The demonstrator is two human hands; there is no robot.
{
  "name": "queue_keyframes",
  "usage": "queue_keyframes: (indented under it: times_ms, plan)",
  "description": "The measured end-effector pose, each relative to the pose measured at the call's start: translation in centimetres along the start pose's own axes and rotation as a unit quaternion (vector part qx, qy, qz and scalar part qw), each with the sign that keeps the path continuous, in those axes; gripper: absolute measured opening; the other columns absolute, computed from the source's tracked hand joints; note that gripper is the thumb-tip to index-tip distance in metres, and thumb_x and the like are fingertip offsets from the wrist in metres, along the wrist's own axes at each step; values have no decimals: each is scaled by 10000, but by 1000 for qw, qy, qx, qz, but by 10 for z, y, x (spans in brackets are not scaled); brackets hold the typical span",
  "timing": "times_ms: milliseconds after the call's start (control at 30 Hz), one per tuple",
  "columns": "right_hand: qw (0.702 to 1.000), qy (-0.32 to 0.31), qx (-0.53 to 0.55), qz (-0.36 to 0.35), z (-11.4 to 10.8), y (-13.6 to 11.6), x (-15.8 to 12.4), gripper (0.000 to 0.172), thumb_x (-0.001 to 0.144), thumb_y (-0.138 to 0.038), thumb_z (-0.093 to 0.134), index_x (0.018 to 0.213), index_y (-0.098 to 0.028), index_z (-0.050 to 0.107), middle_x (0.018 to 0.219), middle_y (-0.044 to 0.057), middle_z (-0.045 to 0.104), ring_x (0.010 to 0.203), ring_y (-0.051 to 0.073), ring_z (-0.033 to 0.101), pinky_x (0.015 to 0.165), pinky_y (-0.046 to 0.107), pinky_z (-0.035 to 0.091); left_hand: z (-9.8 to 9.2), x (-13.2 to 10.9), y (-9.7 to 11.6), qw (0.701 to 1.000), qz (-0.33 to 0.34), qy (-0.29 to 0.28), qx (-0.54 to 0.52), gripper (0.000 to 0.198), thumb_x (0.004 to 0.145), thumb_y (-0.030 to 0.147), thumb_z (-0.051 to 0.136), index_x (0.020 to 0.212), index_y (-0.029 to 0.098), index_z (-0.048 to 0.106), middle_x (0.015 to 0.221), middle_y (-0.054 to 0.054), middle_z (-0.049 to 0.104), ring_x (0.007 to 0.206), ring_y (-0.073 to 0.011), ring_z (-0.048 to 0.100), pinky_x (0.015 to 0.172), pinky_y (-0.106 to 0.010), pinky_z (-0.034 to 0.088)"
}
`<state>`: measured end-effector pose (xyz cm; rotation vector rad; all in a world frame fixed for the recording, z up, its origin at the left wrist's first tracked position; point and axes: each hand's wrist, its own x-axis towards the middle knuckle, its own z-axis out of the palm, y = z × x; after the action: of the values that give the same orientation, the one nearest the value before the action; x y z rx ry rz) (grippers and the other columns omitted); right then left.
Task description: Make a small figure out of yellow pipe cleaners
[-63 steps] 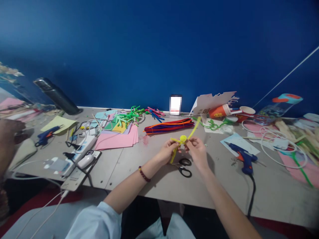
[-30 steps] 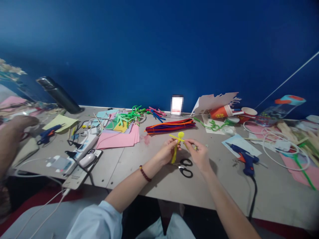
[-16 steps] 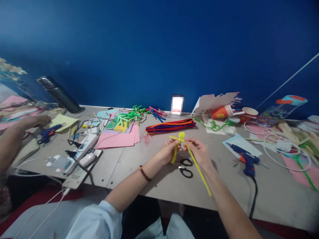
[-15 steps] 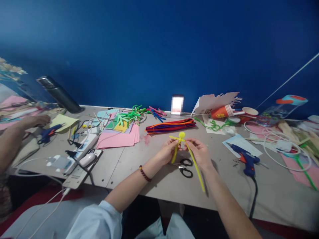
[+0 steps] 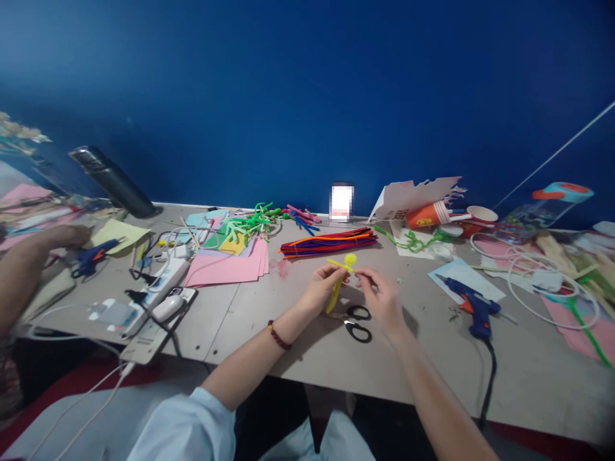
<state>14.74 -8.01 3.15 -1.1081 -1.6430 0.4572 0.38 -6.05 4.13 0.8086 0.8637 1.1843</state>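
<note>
Treat yellow figure (image 5: 350,260), pinched by left hand (image 5: 323,289) and right hand (image 5: 384,298) behind front edge of table (image 5: 240,326), as probably light, pliable, best gripped mid-body.

A craft workshop seems to be occupying this long bench (image 5: 355,371): glue guns (image 5: 473,307), coloured paper (image 5: 223,272), scissors (image 5: 358,321) and bundled pipe cleaners (image 5: 329,243) are lying about, while another person's arm (image 5: 26,272) is reaching over the left end.
</note>
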Motion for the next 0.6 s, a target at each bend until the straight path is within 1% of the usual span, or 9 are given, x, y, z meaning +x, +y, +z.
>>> queue_keyframes:
  times_ms: [133, 300, 400, 500, 600]
  plan:
    - [1000, 4, -3, -2, 2, -2, 0, 184, 898, -293, 465, 947, -238, 634, 887, 37, 654, 716, 156, 627, 665, 293, 525, 0, 0, 0, 1000, 15, 6, 8, 328, 551, 411, 799, 682, 134, 681, 648, -28, 659, 589, -106, 578, 606, -227, 441]
    - [1000, 0, 2, -16, 4, -5, -1, 184, 883, -297, 498, 972, -241, 650, 926, 54, 673, 835, 187, 634, 735, 325, 529, -1, 2, -8, 998, 58, 3, 38, 325, 595, 435, 766, 692, 134, 692, 635, -35, 662, 597, -116, 584, 604, -234, 443]
    - [1000, 15, 9, -9, 5, -6, -1, 181, 870, -317, 520, 929, -234, 669, 915, 58, 684, 834, 194, 638, 747, 337, 533, -2, 2, -12, 996, 74, 0, 51, 306, 618, 428, 753, 707, 142, 692, 645, -37, 667, 613, -126, 594, 603, -237, 447]
    - [999, 32, 20, 27, 5, -5, -1, 173, 846, -343, 554, 877, -219, 670, 871, 58, 686, 774, 187, 639, 724, 332, 536, -3, 1, -14, 994, 88, -1, 71, 272, 635, 404, 746, 724, 152, 693, 673, -39, 672, 636, -135, 605, 611, -243, 459]
    - [993, 37, 60, 94, 7, 0, -2, 194, 808, -380, 602, 843, -199, 663, 828, 58, 684, 737, 182, 641, 702, 322, 539, -4, 0, -14, 988, 114, 5, 108, 231, 668, 383, 724, 732, 162, 698, 714, -44, 673, 663, -142, 613, 617, -244, 469]
